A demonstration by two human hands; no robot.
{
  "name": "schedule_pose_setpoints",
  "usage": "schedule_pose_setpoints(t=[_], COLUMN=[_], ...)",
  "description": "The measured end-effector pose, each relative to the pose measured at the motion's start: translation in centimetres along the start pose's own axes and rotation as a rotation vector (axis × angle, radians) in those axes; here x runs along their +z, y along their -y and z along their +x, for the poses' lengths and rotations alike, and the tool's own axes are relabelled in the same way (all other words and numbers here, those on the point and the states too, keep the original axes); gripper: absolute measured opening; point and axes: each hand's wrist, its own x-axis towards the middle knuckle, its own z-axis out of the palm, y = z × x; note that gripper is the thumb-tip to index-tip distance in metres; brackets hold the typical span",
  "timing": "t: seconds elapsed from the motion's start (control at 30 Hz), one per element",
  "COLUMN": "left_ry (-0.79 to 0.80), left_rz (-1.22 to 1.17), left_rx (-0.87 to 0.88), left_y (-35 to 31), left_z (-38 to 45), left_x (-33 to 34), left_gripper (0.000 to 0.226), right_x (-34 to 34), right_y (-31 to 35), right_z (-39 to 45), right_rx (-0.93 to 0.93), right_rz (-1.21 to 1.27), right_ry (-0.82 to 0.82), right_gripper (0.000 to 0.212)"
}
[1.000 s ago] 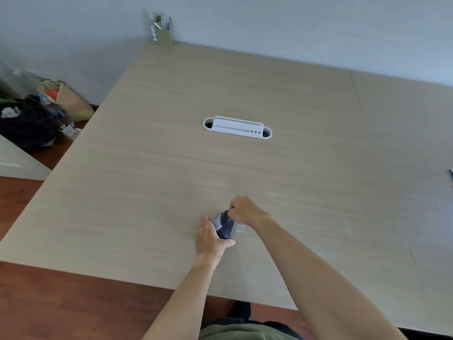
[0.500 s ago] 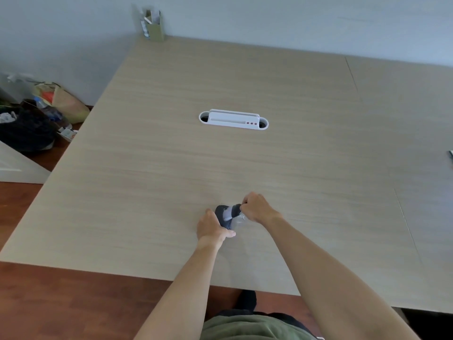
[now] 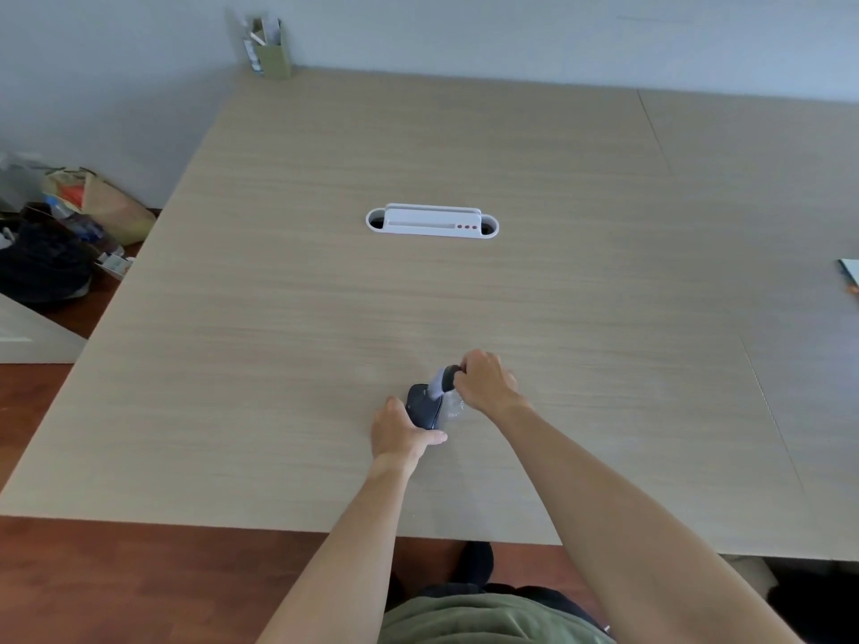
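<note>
A small dark grey device [image 3: 422, 405] lies on the light wooden table [image 3: 288, 318] near its front edge. My left hand [image 3: 400, 434] grips the device's near end from the left. My right hand [image 3: 485, 382] pinches a round dark piece [image 3: 449, 376] with a pale stem that rises from the device's far end. A small clear plastic bit [image 3: 453, 408] shows between my hands. The underside of the device is hidden.
A white cable slot cover [image 3: 431, 222] is set into the table's middle. A green holder with papers [image 3: 269, 48] stands at the far left corner by the wall. Bags and clutter [image 3: 69, 234] lie on the floor at left. A flat object [image 3: 851, 271] pokes in at the right edge.
My right hand has pulled the round dark piece up and away from the device, exposing a pale stem. My left hand kept its hold on the body.
</note>
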Motion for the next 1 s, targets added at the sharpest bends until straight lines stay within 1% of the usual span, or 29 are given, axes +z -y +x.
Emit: schedule_pose_setpoints(t=[0.03, 0.1, 0.13, 0.17, 0.2, 0.23, 0.3, 0.33, 0.37, 0.4, 0.43, 0.47, 0.5, 0.53, 0.57, 0.67, 0.7, 0.73, 0.8, 0.9, 0.97, 1.0], left_ry=[-0.013, -0.023, -0.016, -0.01, -0.007, -0.007, -0.005, -0.005, -0.014, -0.024, -0.028, -0.032, -0.032, -0.025, -0.014, -0.005, -0.012, -0.02, -0.029, -0.015, -0.006, -0.003], left_rz=[-0.023, -0.043, -0.043, -0.039, -0.041, -0.045, -0.041, -0.035, -0.041, -0.04, -0.043, -0.047, -0.054, -0.053, -0.05, -0.024, -0.02, -0.022, -0.028, -0.028, -0.026, -0.026], left_rx=[0.0, 0.01, 0.019, 0.017, 0.011, -0.001, 0.006, 0.013, 0.011, 0.012, 0.006, 0.008, 0.007, 0.002, -0.001, 0.019, 0.022, 0.024, 0.025, 0.017, 0.006, 0.003], left_y=[0.2, 0.6, 0.7, 0.7, 0.5, 0.4, 0.5, 0.5, 0.7, 0.7, 0.8, 0.8, 0.8, 0.7, 0.6, 0.6, 0.6, 0.6, 0.5, 0.2, 0.1, 0.0], left_z=[0.0, 0.2, 0.4, 0.4, 0.3, 0.3, 0.3, 0.2, 0.3, 0.2, 0.2, 0.3, 0.2, 0.2, 0.2, 0.2, 0.2, 0.1, 0.0, 0.0, 0.0, 0.1], left_x=[0.1, 0.4, 0.4, 0.3, 0.2, 0.1, 0.1, 0.1, 0.3, 0.3, 0.3, 0.3, 0.3, 0.2, 0.2, 0.1, 0.2, 0.2, 0.2, 0.1, 0.0, 0.0], left_gripper=[0.07, 0.073, 0.073, 0.07, 0.066, 0.062, 0.056, 0.053, 0.053, 0.054, 0.057, 0.059, 0.06, 0.06, 0.059, 0.055, 0.056, 0.058, 0.061, 0.061, 0.06, 0.06], right_x=[0.0, 0.1, 0.4, 0.7, 0.9, 1.1, 1.1, 0.9, 0.7, 0.7, 0.6, 0.8, 1.1, 1.5, 1.7, 1.8, 1.7, 1.8, 1.9, 1.9, 1.4, 1.3], right_y=[0.3, 1.0, 1.1, 1.1, 1.0, 0.9, 0.9, 0.9, 0.8, 0.7, 0.6, 0.4, 0.2, -0.1, -0.3, -0.4, -0.5, -0.7, -0.8, -1.4, -1.5, -1.4], right_z=[0.1, 0.0, 0.0, 0.1, 0.0, 0.1, -0.1, -0.2, -0.2, -0.1, -0.1, -0.2, -0.2, -0.2, -0.1, -0.2, -0.3, -0.2, -0.4, -0.6, -0.8, -0.7], right_rx=[-0.029, -0.093, -0.102, -0.098, -0.09, -0.082, -0.068, -0.065, -0.068, -0.081, -0.1, -0.11, -0.105, -0.093, -0.08, -0.029, -0.021, -0.024, -0.049, 0.0, 0.033, 0.018], right_rz=[0.064, 0.172, 0.167, 0.127, 0.084, 0.046, -0.053, -0.042, 0.042, 0.144, 0.205, 0.213, 0.188, 0.154, 0.132, 0.029, 0.074, 0.159, 0.261, 0.138, 0.069, 0.102], right_ry=[0.009, 0.15, 0.234, 0.282, 0.281, 0.236, 0.025, -0.075, -0.105, -0.058, 0.04, 0.145, 0.21, 0.209, 0.161, -0.104, -0.157, -0.174, -0.13, -0.091, -0.138, -0.151], right_gripper=[0.011, 0.017, 0.018, 0.018, 0.018, 0.015, 0.013, 0.013, 0.013, 0.014, 0.014, 0.015, 0.016, 0.016, 0.016, 0.02, 0.02, 0.02, 0.021, 0.018, 0.017, 0.019])
